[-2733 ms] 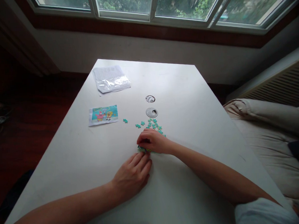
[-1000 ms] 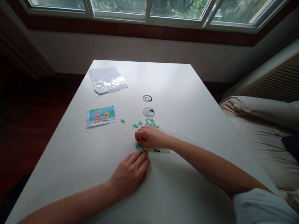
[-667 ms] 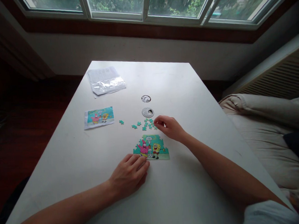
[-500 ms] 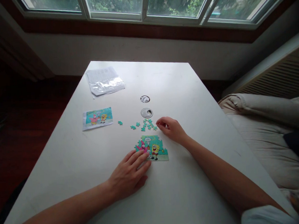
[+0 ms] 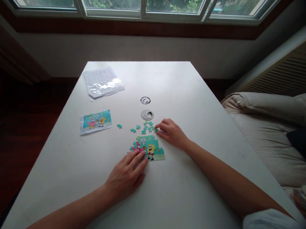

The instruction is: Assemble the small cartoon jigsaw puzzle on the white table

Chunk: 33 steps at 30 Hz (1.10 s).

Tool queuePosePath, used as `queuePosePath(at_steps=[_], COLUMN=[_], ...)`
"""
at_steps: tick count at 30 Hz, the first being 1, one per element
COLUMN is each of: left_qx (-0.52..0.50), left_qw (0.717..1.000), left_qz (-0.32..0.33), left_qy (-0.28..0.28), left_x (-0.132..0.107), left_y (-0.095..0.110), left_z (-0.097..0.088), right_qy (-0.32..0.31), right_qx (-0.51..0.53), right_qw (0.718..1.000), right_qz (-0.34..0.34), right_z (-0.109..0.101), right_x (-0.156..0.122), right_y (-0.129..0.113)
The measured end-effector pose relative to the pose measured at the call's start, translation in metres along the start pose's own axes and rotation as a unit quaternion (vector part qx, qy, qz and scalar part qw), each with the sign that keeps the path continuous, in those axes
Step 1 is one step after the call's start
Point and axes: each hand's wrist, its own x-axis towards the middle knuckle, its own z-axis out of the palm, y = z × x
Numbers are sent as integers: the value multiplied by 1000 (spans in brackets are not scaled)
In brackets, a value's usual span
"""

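A partly joined jigsaw puzzle (image 5: 153,142) with cartoon figures on a teal ground lies on the table. My left hand (image 5: 127,171) rests on its lower left part, fingers stretched out and covering that corner. Beyond the puzzle is a small cluster of loose teal puzzle pieces (image 5: 146,127). At the right side of this cluster is my right hand (image 5: 171,132), thumb and index finger apart around a piece at the edge. Whether the fingertips touch that piece I cannot tell. A picture card (image 5: 96,122) showing the same figures lies to the left.
The white table (image 5: 189,195) has two round inserts, a holed disc (image 5: 144,115) and an opening (image 5: 145,100) behind it. Papers in a clear plastic sleeve (image 5: 103,82) lie at the far left. A beige cushioned seat (image 5: 255,132) stands to the right, with a window beyond the table.
The joined puzzle has slid a little left and away from me under my left hand. My right hand has moved left to the loose pieces, its thumb and index finger spreading. The view has shifted slightly.
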Motion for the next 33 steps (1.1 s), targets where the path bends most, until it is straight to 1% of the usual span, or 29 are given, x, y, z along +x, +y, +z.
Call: queuePosePath(at_steps=[4,9,15,19,22,26,33], left_qx=[-1,1,2,3,-1,-12,-22], left_qw=[1000,1000,1000,1000,1000,1000,1000], left_qz=[-13,-12,-12,-10,-8,-3,10], left_qy=[6,8,0,-4,-4,-6,-10], left_x=[-1,0,0,1,1,0,1], left_y=[-1,-2,-2,-3,-3,-3,-3], left_z=[1,0,-3,-2,-1,-1,-2], right_qy=[-7,-6,-1,-4,7,30,37], right_qx=[8,27,77,163,211,220,223], right_qw=[1000,999,997,986,974,968,966], right_qz=[5,15,12,44,78,113,127], right_z=[-1,-2,2,7,10,11,12], right_x=[1,1,1,-1,-2,-2,-2], right_y=[-2,-4,-6,-5,-5,-5,-5])
